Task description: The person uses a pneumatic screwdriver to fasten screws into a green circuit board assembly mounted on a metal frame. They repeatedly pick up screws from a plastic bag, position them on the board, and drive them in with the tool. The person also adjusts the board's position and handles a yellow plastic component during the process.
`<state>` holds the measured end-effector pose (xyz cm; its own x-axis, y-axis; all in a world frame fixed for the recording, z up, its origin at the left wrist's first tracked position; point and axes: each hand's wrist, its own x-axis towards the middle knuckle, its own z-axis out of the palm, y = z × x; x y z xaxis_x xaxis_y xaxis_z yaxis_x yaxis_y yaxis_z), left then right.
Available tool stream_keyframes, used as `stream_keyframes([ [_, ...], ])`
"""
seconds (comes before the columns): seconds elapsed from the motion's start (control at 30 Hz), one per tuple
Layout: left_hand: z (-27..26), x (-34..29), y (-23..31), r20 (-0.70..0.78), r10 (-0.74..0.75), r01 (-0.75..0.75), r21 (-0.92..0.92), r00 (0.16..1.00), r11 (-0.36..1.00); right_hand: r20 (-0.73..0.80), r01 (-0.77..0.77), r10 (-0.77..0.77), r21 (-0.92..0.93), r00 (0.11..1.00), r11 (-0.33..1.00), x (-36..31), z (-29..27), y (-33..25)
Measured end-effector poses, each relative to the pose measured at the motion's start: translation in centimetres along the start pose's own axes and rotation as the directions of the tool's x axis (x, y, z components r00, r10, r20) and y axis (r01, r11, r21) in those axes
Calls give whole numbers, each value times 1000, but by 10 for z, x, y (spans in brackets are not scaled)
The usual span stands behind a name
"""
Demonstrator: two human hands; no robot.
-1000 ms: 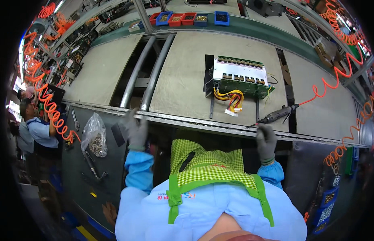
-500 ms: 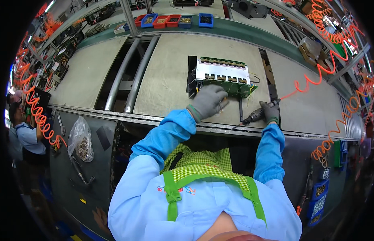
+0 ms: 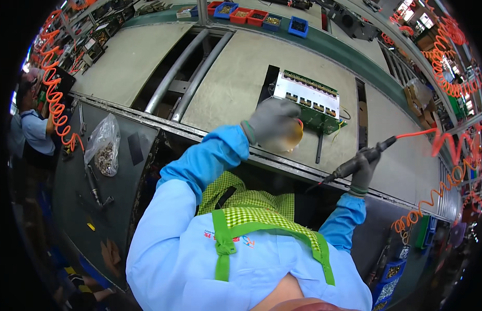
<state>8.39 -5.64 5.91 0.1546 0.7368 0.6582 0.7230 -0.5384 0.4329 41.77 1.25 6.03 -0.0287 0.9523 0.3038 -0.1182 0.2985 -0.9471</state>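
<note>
My right hand (image 3: 363,168), in a grey glove, is wrapped round a dark air screwdriver (image 3: 349,165). The tool's thin bit slants down to the left past the bench's front edge, and an orange air hose runs from its rear. My left hand (image 3: 273,122), also gloved, is smeared by motion in front of an electronic unit (image 3: 308,97) with a white metal top and green circuit boards. A blurred yellowish patch (image 3: 292,137) shows at its fingers; what it is cannot be made out. Beside the unit, a dark narrow bar (image 3: 319,149) lies on the bench.
Blue and red parts bins (image 3: 242,15) line the far green strip. Metal rollers (image 3: 191,78) fill a gap on the left. A bag of small parts (image 3: 107,147) and another air tool (image 3: 93,185) lie on the left side table. Coiled orange hoses (image 3: 442,191) hang at both sides; a person (image 3: 36,127) is at far left.
My right hand has lifted the air screwdriver off the bench edge, turning it to the right. My left hand has swept across the unit's near side, blurring. The whole view has tilted.
</note>
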Motion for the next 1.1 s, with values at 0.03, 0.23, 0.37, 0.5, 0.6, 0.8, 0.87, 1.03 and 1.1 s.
stream_keyframes([
  [0.03,-12,9,2,-95,-33,40,76,995,996,25,71,-71,11,997,997,-1,14,-27],
  [0.23,-6,34,-43,-9,-188,186,171,982,968,192,455,-475,140,859,880,43,94,-117],
  [0.37,6,31,-55,41,-247,237,164,968,957,194,557,-608,263,769,788,64,164,-125],
  [0.5,8,32,-39,101,-156,142,137,983,980,147,584,-635,276,759,763,76,210,-99],
  [0.6,8,30,-39,171,-134,105,168,976,980,157,691,-723,215,673,690,83,225,-83],
  [0.8,12,31,-40,208,-242,210,163,948,964,182,709,-725,152,665,688,89,228,-86],
  [0.87,11,35,-39,209,-257,224,169,944,960,181,702,-720,162,670,693,91,228,-86],
  [1.03,15,34,-41,211,-235,198,184,949,963,191,723,-718,58,669,689,96,224,-83],
  [1.1,14,34,-39,198,-238,201,190,951,961,190,724,-726,91,661,684,100,222,-77],
])
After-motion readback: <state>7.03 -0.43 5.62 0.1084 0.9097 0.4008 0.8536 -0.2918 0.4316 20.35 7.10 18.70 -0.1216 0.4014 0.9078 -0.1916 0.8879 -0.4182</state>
